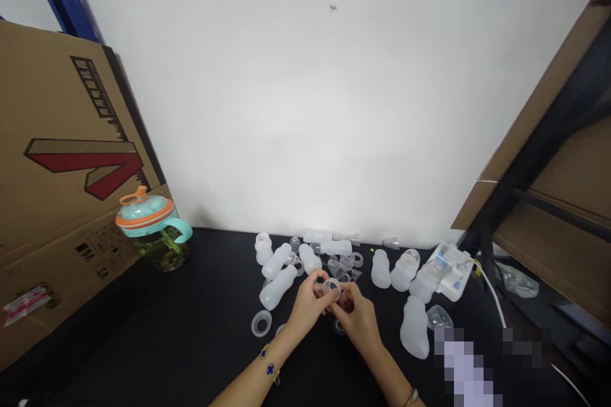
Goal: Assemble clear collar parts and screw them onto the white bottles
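My left hand and my right hand meet over the near middle of the table, fingers closed around a whitish, translucent bottle collar ring. Its round opening faces up toward me; fingers cover part of its rim. Just behind the hands lie frosted baby bottles, one of them a tilted bottle, along with clear caps and rings. Left of my left wrist rests a loose collar ring, flat on the black surface. Another ring is partly hidden beneath my right hand.
Several more frosted bottles and a clear cap lie to the right. Beyond them sits a white box with a cable. A lidded jug stands at left beside a cardboard box. A white wall closes off the back.
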